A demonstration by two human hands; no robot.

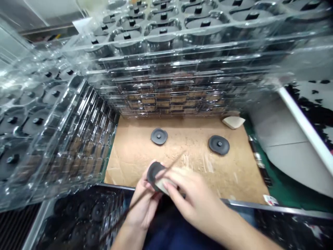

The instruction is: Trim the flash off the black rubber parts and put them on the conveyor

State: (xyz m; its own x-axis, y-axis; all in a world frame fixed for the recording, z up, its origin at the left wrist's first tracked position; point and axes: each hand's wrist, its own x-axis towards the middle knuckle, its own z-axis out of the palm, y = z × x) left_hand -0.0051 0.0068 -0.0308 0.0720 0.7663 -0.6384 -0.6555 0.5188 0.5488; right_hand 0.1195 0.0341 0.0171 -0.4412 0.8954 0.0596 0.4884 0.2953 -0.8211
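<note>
In the lower middle, my left hand (144,198) is closed around a dark grey round disc (153,172), held tilted above the edge of the work surface. My right hand (192,192) pinches a pale wedge-shaped pad (163,185) against the disc. A thin, blurred brown strand (173,163) crosses in front of both hands; its nature is unclear. Two similar discs with small central studs lie farther off, the left disc (159,136) and the right disc (219,144), on a brown cardboard sheet (130,149).
Tall stacks of clear plastic trays (166,64) filled with discs line the back, and another tray stack (78,132) rises at left. A cream wedge (233,121) rests at the cardboard's far right corner. Beyond a dark pen-like stick (260,161) stands a grey container (288,139).
</note>
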